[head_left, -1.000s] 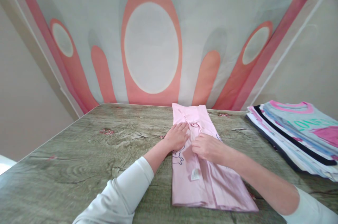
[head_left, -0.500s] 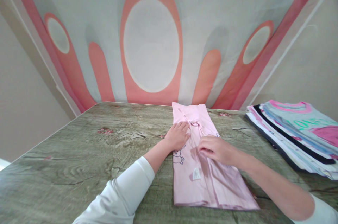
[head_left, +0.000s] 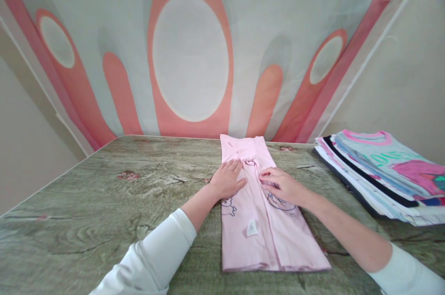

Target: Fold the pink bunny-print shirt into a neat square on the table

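A pink shirt (head_left: 248,255) lies folded into a long strip on the table, its side panels meeting along the middle. Dark line drawings show on both panels, and a small white label (head_left: 252,228) sticks up near the lower end. My left hand (head_left: 227,180) rests flat on the left panel below the neckline, fingers stretched out. On the right panel is my right hand (head_left: 284,187), its fingertips touching the cloth near the centre seam and the thumb apart from the fingers. Nothing is gripped in either hand.
A stack of folded shirts (head_left: 382,170) sits at the table's right, a grey one with a pink collar on top. The wood-patterned table (head_left: 104,211) reaches back to a wall hanging (head_left: 194,128) with coral shapes.
My right hand has let go of the pinched cloth, and the right panel now lies flatter with its drawing exposed. My left hand stays on the shirt. The view has shifted slightly.
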A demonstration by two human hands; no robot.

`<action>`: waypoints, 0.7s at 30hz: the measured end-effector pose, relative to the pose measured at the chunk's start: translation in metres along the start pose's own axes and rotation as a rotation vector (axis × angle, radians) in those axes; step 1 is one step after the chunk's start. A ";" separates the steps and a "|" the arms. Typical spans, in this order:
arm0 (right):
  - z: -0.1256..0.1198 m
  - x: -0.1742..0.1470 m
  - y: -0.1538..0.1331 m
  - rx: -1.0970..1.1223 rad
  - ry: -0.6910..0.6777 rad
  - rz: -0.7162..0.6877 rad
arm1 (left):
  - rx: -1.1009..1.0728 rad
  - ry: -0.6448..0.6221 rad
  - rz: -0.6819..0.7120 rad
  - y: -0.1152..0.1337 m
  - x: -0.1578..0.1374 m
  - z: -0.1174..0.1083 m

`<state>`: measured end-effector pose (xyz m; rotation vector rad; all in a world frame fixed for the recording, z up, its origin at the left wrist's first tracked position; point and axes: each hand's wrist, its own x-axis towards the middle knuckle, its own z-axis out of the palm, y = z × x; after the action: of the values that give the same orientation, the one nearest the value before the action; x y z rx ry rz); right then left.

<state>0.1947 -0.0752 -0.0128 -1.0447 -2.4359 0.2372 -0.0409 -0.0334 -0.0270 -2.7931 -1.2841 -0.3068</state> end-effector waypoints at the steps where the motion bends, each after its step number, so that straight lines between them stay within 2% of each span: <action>1: -0.002 0.000 -0.002 -0.011 -0.021 -0.005 | -0.004 -0.003 -0.002 0.000 0.000 -0.001; 6: -0.011 0.000 -0.005 -0.006 -0.088 -0.009 | -0.010 -0.016 0.001 0.002 -0.001 -0.009; 10: -0.008 0.000 0.002 0.047 -0.014 0.026 | 0.033 0.016 -0.006 0.011 -0.006 -0.019; 14: 0.005 -0.003 0.004 -0.055 0.057 0.060 | 0.099 0.055 -0.036 0.031 -0.018 -0.023; 17: 0.010 -0.005 -0.001 -0.150 0.050 0.080 | 0.093 0.005 -0.016 0.044 -0.029 -0.020; 21: 0.010 -0.010 -0.012 -0.220 0.025 0.096 | 0.066 -0.034 0.022 0.049 -0.039 -0.020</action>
<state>0.1883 -0.0909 -0.0206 -1.2518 -2.4333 -0.0138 -0.0321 -0.0967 -0.0136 -2.7663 -1.2456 -0.2131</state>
